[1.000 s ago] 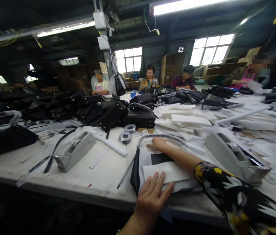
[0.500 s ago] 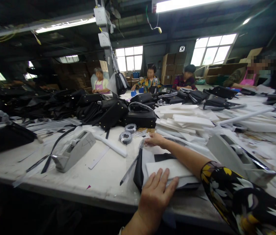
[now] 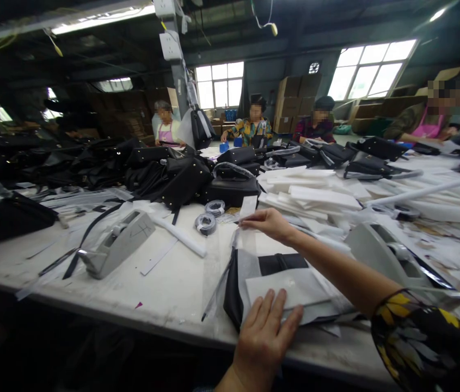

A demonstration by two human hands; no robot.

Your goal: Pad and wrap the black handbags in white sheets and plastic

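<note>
My left hand (image 3: 268,329) lies flat with fingers spread on a folded white sheet (image 3: 290,289), pressing it onto a black bag (image 3: 233,302) at the table's front edge. White wrapping and a black strap (image 3: 281,263) show on the bag beyond that sheet. Past the bag's far side, my right hand (image 3: 250,220) pinches a small white card (image 3: 248,205), its lower end hidden at the fingertips. A clear plastic-wrapped strip (image 3: 218,288) runs along the bag's left side, up toward the right hand.
Grey tape dispensers stand left (image 3: 117,245) and right (image 3: 385,261). Rolled straps (image 3: 206,224) and a white tube (image 3: 183,238) lie beyond. Black bags (image 3: 184,182) and white foam pieces (image 3: 319,197) are heaped farther back. Several people sit across the table.
My right hand has risen slightly from the bag's far end, and the white card now shows at its fingers. More of the black strap is uncovered. My left hand stays on the sheet.
</note>
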